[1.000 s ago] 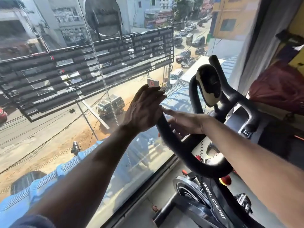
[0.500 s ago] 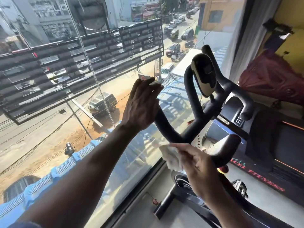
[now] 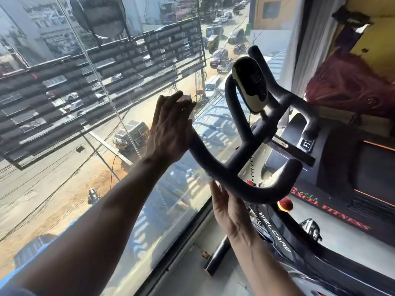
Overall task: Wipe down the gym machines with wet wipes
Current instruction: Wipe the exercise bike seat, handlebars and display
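The spin bike's black handlebar (image 3: pixel 239 167) stands against the window, with a cream and black console (image 3: pixel 251 86) above it. My left hand (image 3: pixel 171 129) lies against the bar's left horn with its fingers straight. Its palm side is hidden, and a small white and red thing shows at the fingertips. My right hand (image 3: pixel 226 206) reaches up from below and curls round the underside of the near curved bar. It presses a white wet wipe (image 3: pixel 206 175) there, of which only a blurred edge shows above the fingers.
A large glass window (image 3: pixel 106 146) runs close along the left of the bike. The frame marked WELCARE (image 3: pixel 275 229) and a red knob (image 3: pixel 285 204) sit below the bar. A black treadmill (image 3: pixel 352 167) stands to the right, with a red cloth bundle (image 3: pixel 350 88) behind it.
My right hand slid with the wipe from the upper bar down to its near curve and now reaches under it. My left hand stayed on the left horn.
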`<act>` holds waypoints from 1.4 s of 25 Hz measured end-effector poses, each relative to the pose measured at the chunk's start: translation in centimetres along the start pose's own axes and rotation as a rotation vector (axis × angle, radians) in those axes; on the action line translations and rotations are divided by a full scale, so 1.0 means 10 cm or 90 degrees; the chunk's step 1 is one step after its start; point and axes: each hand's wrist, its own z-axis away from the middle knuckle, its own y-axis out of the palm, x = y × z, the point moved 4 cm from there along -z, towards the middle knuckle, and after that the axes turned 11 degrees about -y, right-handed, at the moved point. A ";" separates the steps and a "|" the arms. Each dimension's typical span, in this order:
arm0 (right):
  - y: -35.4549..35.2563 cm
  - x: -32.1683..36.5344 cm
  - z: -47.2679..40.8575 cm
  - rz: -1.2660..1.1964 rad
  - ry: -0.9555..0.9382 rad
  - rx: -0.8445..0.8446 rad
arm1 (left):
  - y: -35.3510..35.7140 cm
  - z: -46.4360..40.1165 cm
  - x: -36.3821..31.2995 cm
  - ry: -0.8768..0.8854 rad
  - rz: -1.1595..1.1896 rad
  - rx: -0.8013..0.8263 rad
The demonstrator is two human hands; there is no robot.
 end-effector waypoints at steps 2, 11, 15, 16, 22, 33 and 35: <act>-0.20 0.13 0.10 0.009 -0.009 -0.037 | -0.01 0.00 -0.01 -0.010 -0.007 -0.006; -0.61 0.80 0.69 0.193 -0.047 -0.067 | 0.14 0.36 -0.36 -0.103 -0.020 0.051; -0.40 0.88 0.94 0.555 0.019 0.131 | 0.18 0.61 -0.62 -0.141 0.026 0.056; -0.28 0.92 0.95 0.657 -0.001 0.188 | 0.17 0.63 -0.65 -0.147 0.030 0.059; 0.98 1.60 0.33 1.170 -0.670 0.498 | 0.21 0.55 -0.71 -0.190 -0.032 0.084; 1.73 1.00 -0.89 1.933 -0.058 1.647 | 0.24 0.51 -0.83 -0.235 -0.032 0.045; 1.97 1.01 -1.01 1.941 -0.046 1.608 | 0.23 0.51 -0.86 -0.229 -0.064 0.056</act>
